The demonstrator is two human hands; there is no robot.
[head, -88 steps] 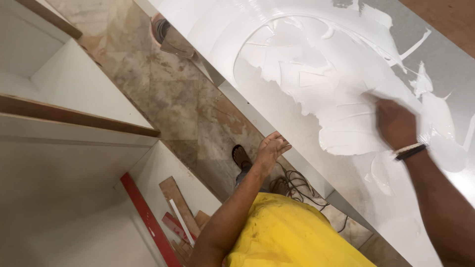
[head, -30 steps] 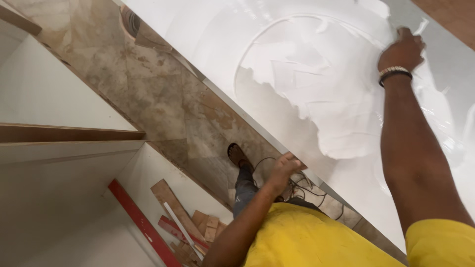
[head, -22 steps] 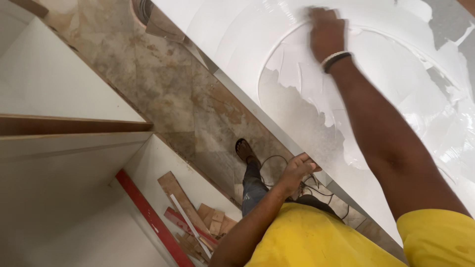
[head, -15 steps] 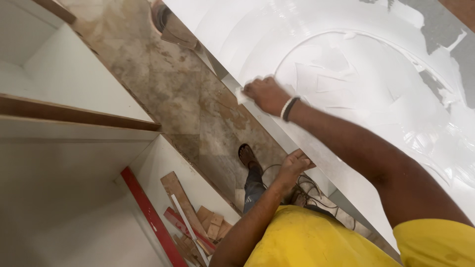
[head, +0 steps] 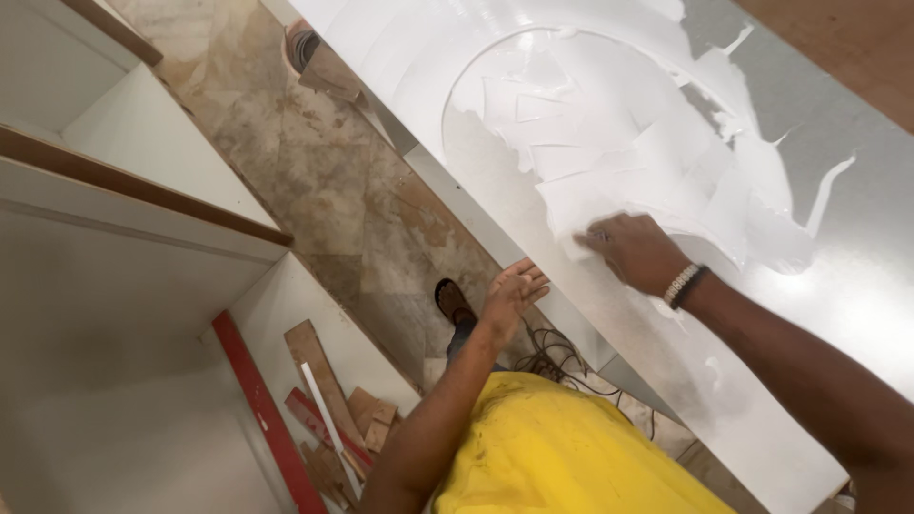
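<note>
A large glossy white panel (head: 838, 286) slants across the right side, with a round outline and several torn pieces of white film (head: 590, 143) lying on it. My right hand (head: 633, 252), with a beaded band at the wrist, lies palm down on the panel. Its fingertips rest on the edge of one film scrap (head: 571, 205). My left hand (head: 514, 290) hangs in the air just off the panel's near edge, fingers spread and holding nothing. My yellow shirt (head: 562, 447) fills the bottom middle.
White cabinet shelves with brown edges (head: 143, 190) stand at the left. The lower compartment holds a red bar (head: 262, 409) and several wood offcuts (head: 328, 400). A mottled tile floor (head: 333, 190), my shoe (head: 452, 300) and a black cable (head: 557, 357) lie below.
My right hand swept from the far side of the panel to its near left edge, then back right onto the film scraps. My left hand stayed open beside the panel edge.
</note>
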